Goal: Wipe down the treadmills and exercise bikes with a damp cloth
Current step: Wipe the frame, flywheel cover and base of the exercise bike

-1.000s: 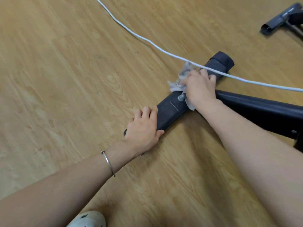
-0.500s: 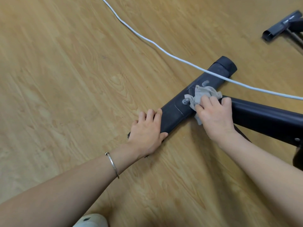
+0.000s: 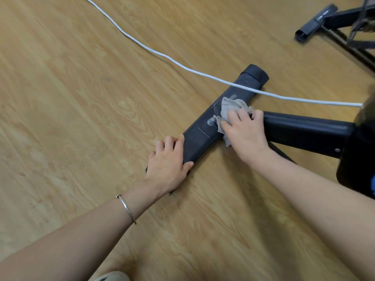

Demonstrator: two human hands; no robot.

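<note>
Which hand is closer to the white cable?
Right. The right hand, holding the grey cloth, is just short of the white cable; the left hand rests farther down the stabilizer bar.

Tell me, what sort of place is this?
Probably a gym or home workout room: a black exercise-machine floor bar being wiped with a grey cloth, another machine's foot nearby, on wood-look flooring.

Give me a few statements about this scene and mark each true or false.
1. The right hand holds a grey cloth against the base bar. True.
2. The left hand grips a spray bottle. False: it rests on the bar's near end, holding nothing.
3. The white cable crosses over the bar's far end. True.
4. The bracelet is on the right wrist. False: it is on the left wrist.
</note>
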